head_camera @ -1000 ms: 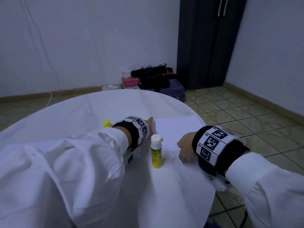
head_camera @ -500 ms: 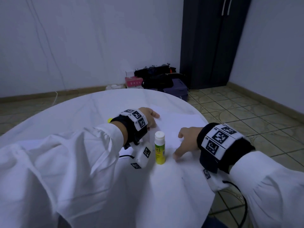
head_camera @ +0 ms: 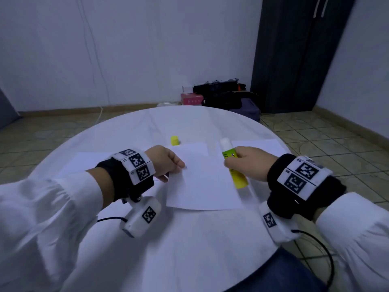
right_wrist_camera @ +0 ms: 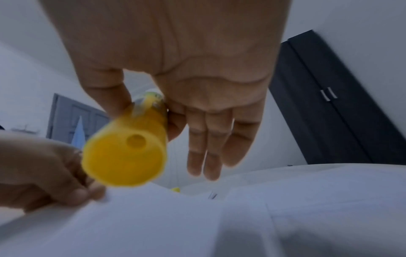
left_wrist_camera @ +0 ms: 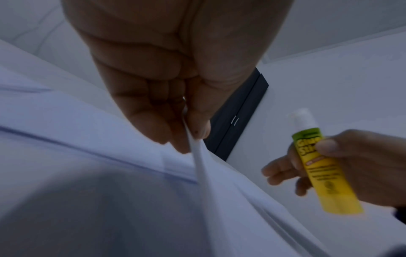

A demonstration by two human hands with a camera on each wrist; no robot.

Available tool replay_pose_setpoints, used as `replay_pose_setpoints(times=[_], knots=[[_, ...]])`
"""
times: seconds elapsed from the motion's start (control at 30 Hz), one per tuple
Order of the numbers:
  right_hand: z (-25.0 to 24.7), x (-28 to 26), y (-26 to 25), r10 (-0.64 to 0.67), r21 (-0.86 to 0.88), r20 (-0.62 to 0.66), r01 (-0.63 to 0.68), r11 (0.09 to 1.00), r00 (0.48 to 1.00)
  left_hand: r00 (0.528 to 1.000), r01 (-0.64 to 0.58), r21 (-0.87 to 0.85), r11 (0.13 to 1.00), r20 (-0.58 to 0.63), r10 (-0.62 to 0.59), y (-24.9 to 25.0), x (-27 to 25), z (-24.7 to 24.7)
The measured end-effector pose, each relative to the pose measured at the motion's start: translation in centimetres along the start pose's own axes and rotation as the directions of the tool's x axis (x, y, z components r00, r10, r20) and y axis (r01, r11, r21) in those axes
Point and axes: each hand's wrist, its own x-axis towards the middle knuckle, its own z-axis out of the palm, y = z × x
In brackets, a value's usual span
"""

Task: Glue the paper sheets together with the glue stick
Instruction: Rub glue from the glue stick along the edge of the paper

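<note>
- Right hand [head_camera: 250, 163]: thumb and forefinger clamped on the glue stick [head_camera: 233, 165], other fingers loose; white tip up and away, yellow base toward the wrist.
- Left hand [head_camera: 166, 163]: thumb and fingers pinched on the left edge of the top paper sheet [head_camera: 202, 182], lifting it.
- The sheet lies just left of and below the stick; tip must tilt down-left.
- Yellow cap [head_camera: 174, 140] stands behind, on the table [head_camera: 189, 239].

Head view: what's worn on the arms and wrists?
Loose white sleeves on both arms. Each wrist carries a black band with white blocks printed with square black-and-white markers, and a white camera pod hanging below, also marked, trailing a thin black cable. No gloves.
</note>
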Motion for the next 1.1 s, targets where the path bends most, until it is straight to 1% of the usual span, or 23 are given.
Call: replay_pose_setpoints(times=[0.13,0.2,0.23,0.3,0.37,0.47,0.57,0.63,0.73,0.8,0.87,0.93,1.03,1.1], knots=[[2.8,-0.9,-1.6,0.034,-0.180,0.158,-0.005,0.984,0.987,0.997,0.027,0.140,0.990,0.068,-0.037,-4.1,-4.5,-1.1],[4.3,-1.3,-2.3,0.040,-0.256,0.205,0.014,0.967,0.978,0.990,0.023,0.289,0.957,0.127,-0.062,-5.6,-6.4,-1.3],[4.9,-1.4,-2.5,0.034,-0.287,0.213,0.029,0.957,0.976,0.985,0.012,0.378,0.926,0.154,-0.076,-6.2,-7.2,-1.3],[5.5,-1.5,-3.1,0.012,-0.326,0.210,0.058,0.943,0.978,0.982,-0.031,0.552,0.834,0.174,-0.078,-7.4,-8.4,-1.3],[5.7,-1.6,-3.5,-0.014,-0.331,0.179,0.074,0.941,0.984,0.984,-0.073,0.637,0.768,0.170,-0.047,-8.3,-9.1,-1.2],[5.6,-1.4,-4.2,-0.056,-0.241,0.079,0.073,0.968,0.995,0.974,-0.184,0.653,0.734,0.220,0.048,-9.1,-9.4,-1.2],[5.5,-0.8,-5.3,-0.078,-0.074,-0.003,0.077,0.994,0.997,0.970,-0.203,0.648,0.734,0.236,0.059,-9.3,-9.4,-1.1],[5.8,-0.3,-6.1,-0.078,0.044,-0.016,0.079,0.996,0.997,0.969,-0.209,0.663,0.719,0.242,0.059,-9.3,-9.6,-1.0],[6.4,0.4,-7.5,-0.090,0.150,-0.048,0.096,0.984,0.995,0.955,-0.259,0.727,0.636,0.291,0.057,-9.0,-9.9,-0.5],[6.8,0.8,-8.8,-0.137,0.174,-0.092,0.152,0.973,0.986,0.952,-0.279,0.748,0.603,0.299,0.070,-9.0,-10.1,-0.2],[7.6,1.4,-10.2,-0.189,0.129,-0.129,0.205,0.970,0.974,0.950,-0.287,0.752,0.594,0.302,0.076,-9.0,-10.2,-0.2],[8.6,2.1,-11.4,-0.223,0.020,-0.148,0.229,0.973,0.963,0.948,-0.293,0.771,0.565,0.312,0.064,-8.9,-10.2,-0.4],[10.4,3.1,-12.5,-0.240,-0.115,-0.097,0.228,0.967,0.966,0.943,-0.297,0.790,0.537,0.330,0.037,-8.7,-10.4,-0.6],[11.3,3.5,-12.9,-0.238,-0.153,-0.065,0.226,0.962,0.969,0.941,-0.306,0.796,0.523,0.335,0.041,-8.6,-10.5,-0.5]])
